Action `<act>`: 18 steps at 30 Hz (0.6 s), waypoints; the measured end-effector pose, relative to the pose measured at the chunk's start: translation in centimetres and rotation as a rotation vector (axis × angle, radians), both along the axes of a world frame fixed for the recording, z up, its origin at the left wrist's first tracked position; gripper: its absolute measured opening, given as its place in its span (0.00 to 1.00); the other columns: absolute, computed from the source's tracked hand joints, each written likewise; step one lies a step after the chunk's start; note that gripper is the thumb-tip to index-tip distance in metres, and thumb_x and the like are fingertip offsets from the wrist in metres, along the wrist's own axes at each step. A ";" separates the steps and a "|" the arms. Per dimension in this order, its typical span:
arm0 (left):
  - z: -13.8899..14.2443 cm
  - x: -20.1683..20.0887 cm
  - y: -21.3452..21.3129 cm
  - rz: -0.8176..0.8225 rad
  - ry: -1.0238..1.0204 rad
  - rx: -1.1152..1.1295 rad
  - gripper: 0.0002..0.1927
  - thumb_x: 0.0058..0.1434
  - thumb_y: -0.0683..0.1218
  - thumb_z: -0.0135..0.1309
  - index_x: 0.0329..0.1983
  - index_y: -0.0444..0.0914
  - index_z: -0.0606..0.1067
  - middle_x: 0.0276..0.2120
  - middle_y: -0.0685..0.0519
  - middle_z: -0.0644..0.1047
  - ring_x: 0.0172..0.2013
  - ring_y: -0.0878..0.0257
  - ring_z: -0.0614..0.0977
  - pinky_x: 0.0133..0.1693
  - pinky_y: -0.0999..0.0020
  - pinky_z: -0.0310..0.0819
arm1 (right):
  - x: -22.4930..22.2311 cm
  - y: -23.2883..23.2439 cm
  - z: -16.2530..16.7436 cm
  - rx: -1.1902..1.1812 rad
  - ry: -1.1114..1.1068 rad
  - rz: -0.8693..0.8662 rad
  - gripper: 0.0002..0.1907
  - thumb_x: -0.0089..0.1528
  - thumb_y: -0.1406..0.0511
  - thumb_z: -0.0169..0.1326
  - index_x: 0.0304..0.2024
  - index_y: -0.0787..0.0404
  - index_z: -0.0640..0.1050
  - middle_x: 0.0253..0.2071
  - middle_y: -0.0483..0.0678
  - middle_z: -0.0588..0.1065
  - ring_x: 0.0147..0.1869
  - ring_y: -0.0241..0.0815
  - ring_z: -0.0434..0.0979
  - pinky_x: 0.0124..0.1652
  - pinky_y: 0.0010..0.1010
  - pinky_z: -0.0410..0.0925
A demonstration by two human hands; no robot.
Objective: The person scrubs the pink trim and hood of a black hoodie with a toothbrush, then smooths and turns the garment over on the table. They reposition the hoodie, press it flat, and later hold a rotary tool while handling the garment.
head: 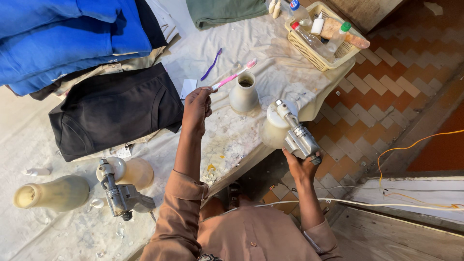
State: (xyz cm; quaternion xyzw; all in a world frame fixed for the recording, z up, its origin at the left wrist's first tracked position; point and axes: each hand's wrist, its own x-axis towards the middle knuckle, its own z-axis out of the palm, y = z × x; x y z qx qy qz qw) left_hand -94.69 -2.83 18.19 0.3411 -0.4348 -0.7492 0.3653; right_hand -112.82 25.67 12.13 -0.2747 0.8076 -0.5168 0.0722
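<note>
Pink plastic is what your left hand (197, 107) pinches: a pink-and-white toothbrush (234, 75), held by the tail of its handle between thumb and fingertips, its long axis slanting up and away from you so the bristle head sits just above and beyond the mouth of the small grey narrow-necked ceramic vase (243, 93). Take that vase as your landmark. It stands upright on the stained white cloth-covered table (270, 53), directly ahead of the left hand and nearer to it than to the right. Your right hand (301, 166) is wrapped closed around the grip of a grey metal spray gun with a cream-coloured cup (288, 129), held just to the right of the vase, off the table edge; whether its nozzle bears on the vase I cannot tell. A purple toothbrush (211, 64) lies on the cloth left of and beyond the vase. A yellow plastic basket of bottles (309, 54) stands beyond it to the right. A folded black garment (113, 108) lies well left of the vase, with blue folded garments (72, 38) behind that. A second spray gun (118, 191) and a pale bottle lying on its side (50, 194) rest far left, near you. Nothing stands between brush head and vase mouth.
</note>
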 end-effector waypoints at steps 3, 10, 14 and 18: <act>0.0 0.2 -0.1 0.002 -0.010 -0.001 0.09 0.67 0.45 0.51 0.39 0.35 0.78 0.17 0.65 0.60 0.17 0.75 0.55 0.21 0.75 0.49 | -0.2 0.1 -0.5 -0.050 -0.015 -0.007 0.20 0.51 0.61 0.69 0.40 0.66 0.79 0.38 0.52 0.79 0.39 0.45 0.81 0.41 0.37 0.73; 0.0 0.3 0.0 -0.016 0.016 -0.012 0.09 0.67 0.46 0.51 0.39 0.35 0.78 0.17 0.65 0.59 0.17 0.75 0.55 0.21 0.75 0.50 | -0.6 -0.2 -0.9 -0.182 -0.022 0.005 0.20 0.53 0.64 0.68 0.42 0.69 0.76 0.42 0.51 0.78 0.43 0.44 0.80 0.43 0.36 0.73; -0.1 0.6 0.1 -0.001 0.001 0.011 0.10 0.67 0.46 0.51 0.40 0.34 0.78 0.17 0.64 0.59 0.17 0.75 0.56 0.21 0.75 0.51 | -0.6 -0.1 -1.0 -0.129 -0.089 -0.065 0.21 0.53 0.64 0.68 0.43 0.68 0.77 0.41 0.53 0.78 0.41 0.45 0.79 0.42 0.37 0.72; 0.0 1.1 0.5 0.028 0.028 0.047 0.11 0.68 0.46 0.50 0.43 0.33 0.78 0.17 0.64 0.59 0.18 0.74 0.57 0.22 0.75 0.52 | -2.3 -1.4 -2.3 -0.120 -0.137 -0.127 0.27 0.52 0.64 0.69 0.49 0.69 0.73 0.44 0.55 0.76 0.43 0.45 0.78 0.44 0.37 0.72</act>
